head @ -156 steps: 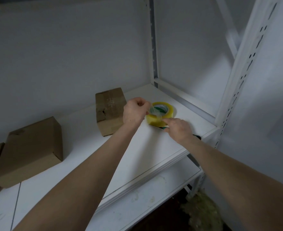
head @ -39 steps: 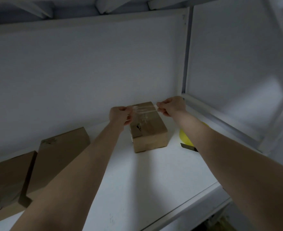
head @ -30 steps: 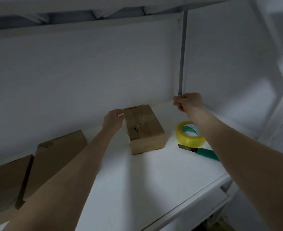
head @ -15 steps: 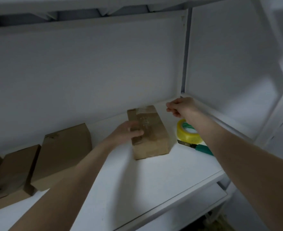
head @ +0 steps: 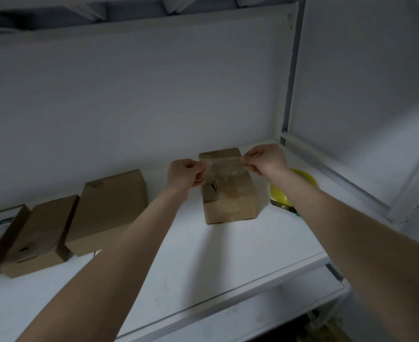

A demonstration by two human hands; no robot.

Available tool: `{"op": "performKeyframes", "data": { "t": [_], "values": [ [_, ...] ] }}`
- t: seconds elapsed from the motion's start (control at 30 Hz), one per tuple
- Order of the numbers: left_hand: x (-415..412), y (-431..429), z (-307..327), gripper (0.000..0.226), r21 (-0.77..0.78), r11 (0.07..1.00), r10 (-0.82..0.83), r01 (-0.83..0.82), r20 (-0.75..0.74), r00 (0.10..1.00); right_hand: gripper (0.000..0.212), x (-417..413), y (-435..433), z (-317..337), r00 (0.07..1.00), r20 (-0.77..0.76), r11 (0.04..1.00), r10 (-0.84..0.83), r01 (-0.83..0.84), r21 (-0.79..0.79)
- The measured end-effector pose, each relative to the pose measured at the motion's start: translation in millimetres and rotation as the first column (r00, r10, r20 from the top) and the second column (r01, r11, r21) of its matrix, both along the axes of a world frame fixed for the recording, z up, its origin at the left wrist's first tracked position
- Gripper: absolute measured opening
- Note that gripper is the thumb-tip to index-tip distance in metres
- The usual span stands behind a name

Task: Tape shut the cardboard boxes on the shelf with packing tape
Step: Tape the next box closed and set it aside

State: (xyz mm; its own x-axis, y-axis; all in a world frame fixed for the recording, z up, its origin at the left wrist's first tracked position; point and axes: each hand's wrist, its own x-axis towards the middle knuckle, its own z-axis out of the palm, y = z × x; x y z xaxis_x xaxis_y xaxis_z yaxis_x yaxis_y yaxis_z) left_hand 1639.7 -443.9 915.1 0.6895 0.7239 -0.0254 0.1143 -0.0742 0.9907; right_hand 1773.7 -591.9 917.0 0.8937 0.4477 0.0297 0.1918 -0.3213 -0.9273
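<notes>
Pinching a clear tape strip (head: 224, 166) taut, left hand (head: 182, 172) and right hand (head: 265, 160) — 2 grips — are holding it over the cardboard box (head: 230, 198); best lowering it level and centred.

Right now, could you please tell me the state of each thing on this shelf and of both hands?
Small box, closed, flat on the shelf.
Tape strip, stretched above the small box's far end.
Left hand, pinching the strip's left end.
Right hand, pinching its right end.
Tape roll, lying flat, partly behind the right forearm.
Three boxes at left, closed.
</notes>
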Motion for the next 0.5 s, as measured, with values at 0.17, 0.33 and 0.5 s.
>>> {"op": "performKeyframes", "data": {
  "t": [0.17, 0.33, 0.5],
  "values": [
    [1, -3, 0, 0.018, 0.061, 0.997, 0.036, -0.036, -0.004, 0.999, 0.048, -4, 4, -1, 0.992, -0.119, 0.999, -0.028, 0.032, 0.025],
    [-9, 15, 4, 0.020, -0.002, 0.997, 0.083, -0.083, 0.034, 0.996, 0.027, 6, -2, -1, 0.996, -0.089, 0.982, -0.019, 0.002, -0.188],
    [-16, 28, 4, 0.019, -0.084, 0.996, 0.038, -0.036, 0.022, 0.999, 0.032, 8, -6, -4, 0.986, -0.161, 0.998, -0.032, 0.023, -0.061]
  ]
}}
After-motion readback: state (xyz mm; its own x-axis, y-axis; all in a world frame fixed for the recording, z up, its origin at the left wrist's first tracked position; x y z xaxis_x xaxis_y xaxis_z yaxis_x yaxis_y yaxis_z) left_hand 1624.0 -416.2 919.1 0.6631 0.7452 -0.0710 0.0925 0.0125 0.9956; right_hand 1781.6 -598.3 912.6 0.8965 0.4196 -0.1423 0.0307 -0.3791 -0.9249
